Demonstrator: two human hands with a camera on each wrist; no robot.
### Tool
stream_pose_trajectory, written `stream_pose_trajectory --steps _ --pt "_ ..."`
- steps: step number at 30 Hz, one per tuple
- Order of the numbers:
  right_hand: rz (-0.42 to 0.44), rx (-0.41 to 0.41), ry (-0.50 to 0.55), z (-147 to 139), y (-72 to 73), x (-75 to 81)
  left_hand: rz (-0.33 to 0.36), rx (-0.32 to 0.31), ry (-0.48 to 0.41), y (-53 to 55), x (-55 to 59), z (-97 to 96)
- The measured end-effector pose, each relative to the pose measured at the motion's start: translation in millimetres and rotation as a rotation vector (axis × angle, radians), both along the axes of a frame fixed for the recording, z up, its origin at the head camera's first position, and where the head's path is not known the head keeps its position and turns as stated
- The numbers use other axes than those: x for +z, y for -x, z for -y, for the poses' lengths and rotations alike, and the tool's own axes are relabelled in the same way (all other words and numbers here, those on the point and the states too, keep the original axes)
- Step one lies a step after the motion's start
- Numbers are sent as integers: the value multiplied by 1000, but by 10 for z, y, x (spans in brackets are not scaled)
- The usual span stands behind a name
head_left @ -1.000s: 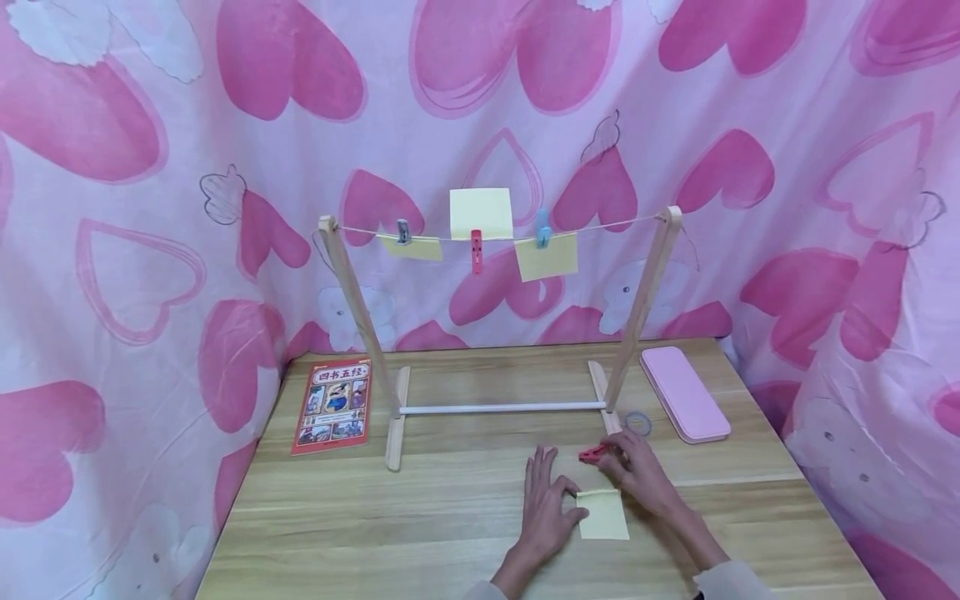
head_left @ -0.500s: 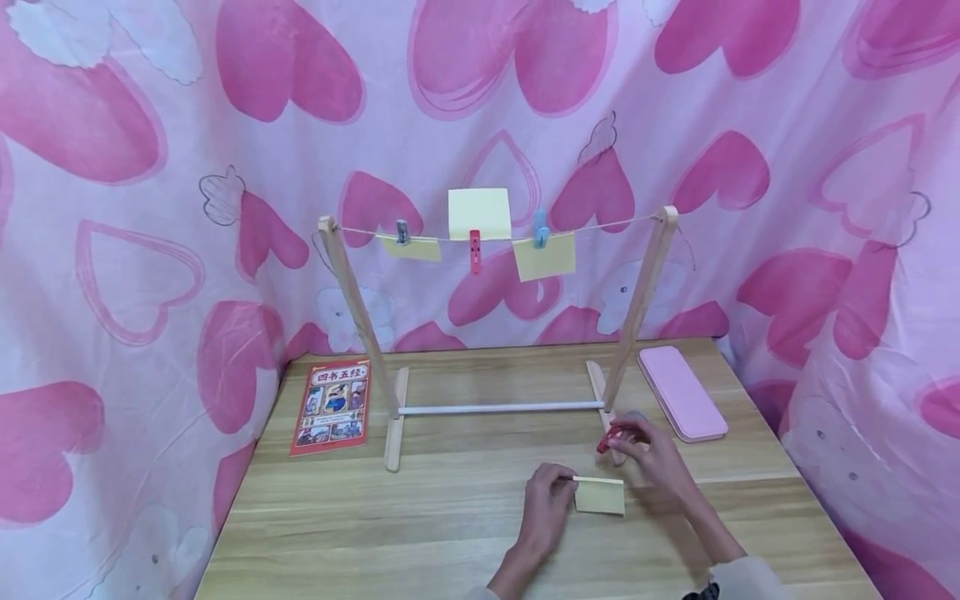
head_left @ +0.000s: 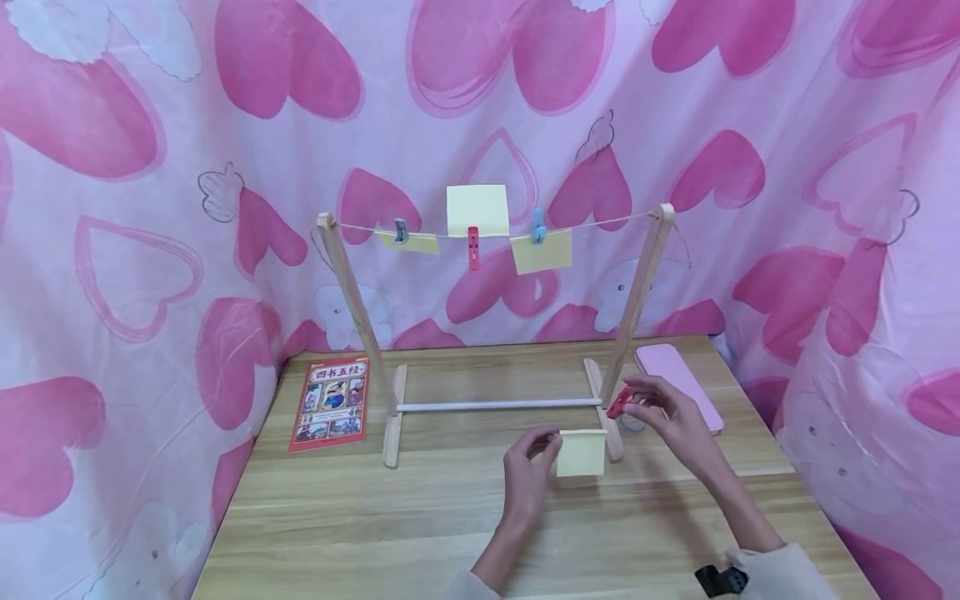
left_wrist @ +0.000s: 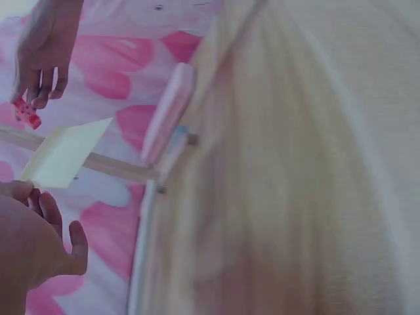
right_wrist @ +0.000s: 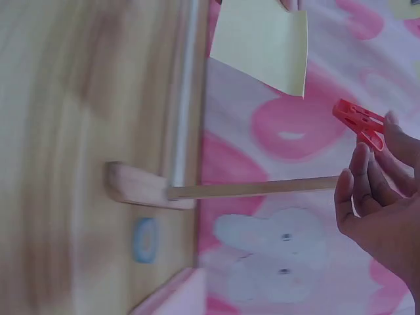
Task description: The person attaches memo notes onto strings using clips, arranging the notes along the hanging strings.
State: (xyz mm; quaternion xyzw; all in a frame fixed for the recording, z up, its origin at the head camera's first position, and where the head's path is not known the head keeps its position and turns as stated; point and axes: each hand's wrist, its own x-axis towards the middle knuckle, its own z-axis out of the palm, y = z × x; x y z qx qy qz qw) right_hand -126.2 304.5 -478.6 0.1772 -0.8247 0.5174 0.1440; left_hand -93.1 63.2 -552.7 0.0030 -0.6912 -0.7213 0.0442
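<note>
My left hand pinches a pale yellow sticky note by its upper left corner, lifted off the table. To its right, my right hand holds a red clothespin between thumb and fingers, apart from the note. In the right wrist view the clothespin points toward the note. Behind both hands, a string runs between two wooden posts. Three yellow notes are clipped on it, by a grey clothespin, a red clothespin and a blue clothespin.
The wooden stand's right post rises just behind my right hand; a white rod joins its feet. A pink case and a roll of tape lie on the right. A red comic-style booklet lies on the left.
My left hand has picked the note up from the table and raised it forward. My right hand has lifted the red clothespin off the table, up and slightly right.
</note>
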Motion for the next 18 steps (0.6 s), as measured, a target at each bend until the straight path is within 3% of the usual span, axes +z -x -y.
stream_pose_trajectory --steps 6,11,18 --pt "-92 30 -46 -20 -8 469 35 11 -107 139 313 17" --pt "-194 -1 -132 -38 46 1060 10 26 -164 341 759 -14" --pt "-211 2 -162 11 208 1766 -86 95 -214 651 1366 -76"
